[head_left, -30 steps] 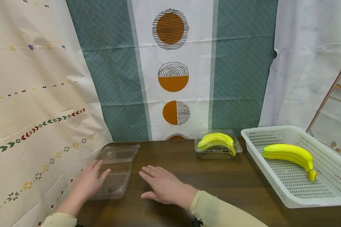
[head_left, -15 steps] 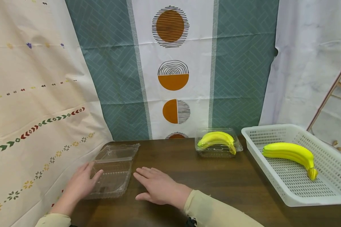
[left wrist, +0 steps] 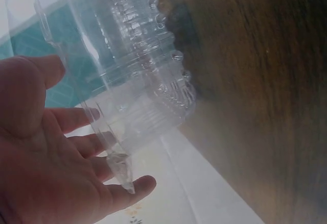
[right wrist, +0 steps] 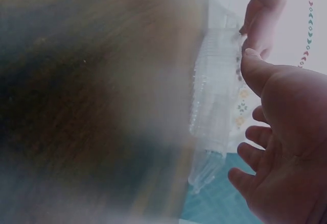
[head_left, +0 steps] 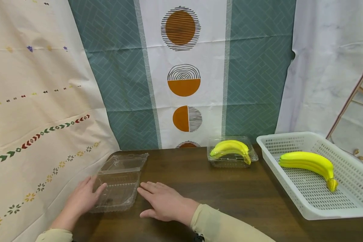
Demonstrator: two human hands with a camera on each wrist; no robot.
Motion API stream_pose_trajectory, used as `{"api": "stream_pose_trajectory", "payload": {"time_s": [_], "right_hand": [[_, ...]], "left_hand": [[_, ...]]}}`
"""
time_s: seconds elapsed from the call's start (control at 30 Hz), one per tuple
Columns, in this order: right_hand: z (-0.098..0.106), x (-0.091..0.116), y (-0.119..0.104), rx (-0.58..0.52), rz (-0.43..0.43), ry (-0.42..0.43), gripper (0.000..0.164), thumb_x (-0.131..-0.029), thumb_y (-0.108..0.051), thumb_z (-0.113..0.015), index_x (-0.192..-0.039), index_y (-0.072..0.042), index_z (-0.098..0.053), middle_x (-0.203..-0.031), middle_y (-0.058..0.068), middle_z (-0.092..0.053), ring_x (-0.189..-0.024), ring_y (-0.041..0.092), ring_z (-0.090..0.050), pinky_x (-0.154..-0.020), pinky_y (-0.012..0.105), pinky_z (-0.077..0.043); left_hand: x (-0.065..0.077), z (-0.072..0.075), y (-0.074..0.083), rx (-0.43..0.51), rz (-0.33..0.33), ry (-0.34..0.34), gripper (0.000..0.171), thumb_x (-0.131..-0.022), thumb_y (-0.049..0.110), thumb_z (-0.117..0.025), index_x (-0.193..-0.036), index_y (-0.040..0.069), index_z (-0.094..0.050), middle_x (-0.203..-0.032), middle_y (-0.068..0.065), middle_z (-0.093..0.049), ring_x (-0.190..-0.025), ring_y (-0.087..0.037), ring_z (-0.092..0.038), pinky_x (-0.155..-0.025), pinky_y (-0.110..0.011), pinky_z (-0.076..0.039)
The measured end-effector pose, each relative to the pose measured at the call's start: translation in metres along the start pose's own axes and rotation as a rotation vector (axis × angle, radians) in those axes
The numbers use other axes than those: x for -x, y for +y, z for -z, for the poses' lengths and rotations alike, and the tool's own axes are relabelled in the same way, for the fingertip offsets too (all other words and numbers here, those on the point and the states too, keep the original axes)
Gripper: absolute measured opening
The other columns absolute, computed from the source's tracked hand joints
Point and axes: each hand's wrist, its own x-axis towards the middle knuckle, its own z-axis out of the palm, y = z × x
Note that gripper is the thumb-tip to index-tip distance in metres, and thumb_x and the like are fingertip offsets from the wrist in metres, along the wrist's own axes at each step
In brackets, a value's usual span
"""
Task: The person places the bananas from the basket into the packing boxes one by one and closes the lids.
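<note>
A clear plastic clamshell container (head_left: 119, 193) lies with its lid folded back on the left of the table. Along its left side is my left hand (head_left: 83, 196), fingers spread and fairly straight, thumb near the rim. The left wrist view has the fingers of that hand (left wrist: 56, 152) beside the container's wall (left wrist: 138, 76); whether they touch it is unclear. My right hand (head_left: 164, 203) hovers palm down close to the right edge, fingers extended. In the right wrist view, the same hand (right wrist: 288, 127) holds nothing and the container (right wrist: 212, 91) stands beyond its fingertips.
Another clear clamshell (head_left: 230, 164) at the back holds yellow bananas (head_left: 230, 148). A white perforated basket (head_left: 338, 214) on the right contains another bunch of bananas (head_left: 308, 163). Fabric (head_left: 63, 161) borders the left side of the brown table (head_left: 184, 168).
My left hand has shifted left and slightly nearer me, off the container's middle to its left side. My right hand has moved left, closer to the container's right edge.
</note>
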Motion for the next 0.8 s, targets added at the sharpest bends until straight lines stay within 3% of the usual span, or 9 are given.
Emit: {"api": "stream_pose_trajectory", "payload": {"time_s": [0.37, 0.8], "right_hand": [[-0.004, -0.005, -0.004, -0.022, 0.019, -0.003, 0.083, -0.111, -0.067, -0.048, -0.176, -0.018, -0.031, -0.181, 0.002, -0.028, -0.165, 0.017, -0.03, -0.13, 0.034, -0.031], [-0.005, -0.008, -0.009, -0.01, 0.035, -0.039, 0.083, -0.111, -0.068, -0.045, -0.176, -0.018, -0.032, -0.181, 0.0, -0.028, -0.165, 0.014, -0.028, -0.129, 0.032, -0.031]], "left_hand": [[0.0, -0.005, -0.01, 0.04, 0.006, -0.034, 0.083, -0.117, 0.044, -0.052, -0.158, -0.025, -0.029, -0.157, -0.056, -0.026, -0.144, -0.074, -0.029, -0.116, -0.082, -0.028], [0.001, -0.011, -0.018, 0.038, 0.028, -0.078, 0.08, -0.118, 0.043, -0.052, -0.155, -0.025, -0.034, -0.158, -0.056, -0.022, -0.145, -0.075, -0.027, -0.116, -0.082, -0.028]]}}
